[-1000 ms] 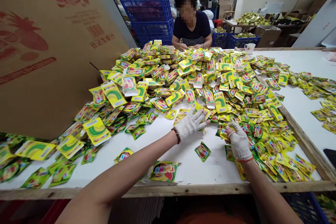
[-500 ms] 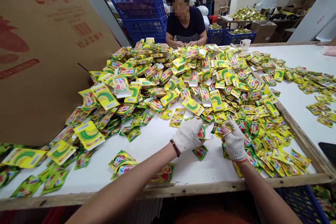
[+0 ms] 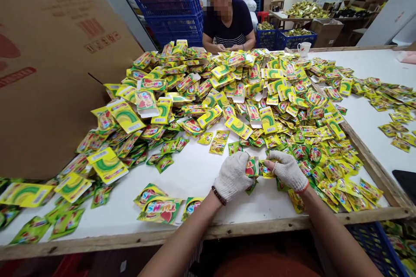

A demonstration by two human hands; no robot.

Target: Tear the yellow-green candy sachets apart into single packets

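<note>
- From where I stand, one round of the work looks about midway: a box (image 3: 251, 167) and a sachet (image 3: 268, 170) meet just right of the frame's lower centre, the sachet at the box's right end. Whether its tip is inside, I can't tell.
- A big pile (image 3: 221, 80) of boxes fills the middle of the frame; which are filled, I can't say.
- Plenty seems left: loose sachets (image 3: 338, 177) heap up at right, and a few spare boxes (image 3: 160, 210) lie at lower left of centre on the white table (image 3: 191, 177).
- The gloved left hand (image 3: 232, 176) is curled around the box, knuckles up, its forearm slanting in from the bottom edge.
- The gloved right hand (image 3: 289, 169) pinches the sachet between thumb and fingers, pointing left, forearm rising from lower right.
</note>
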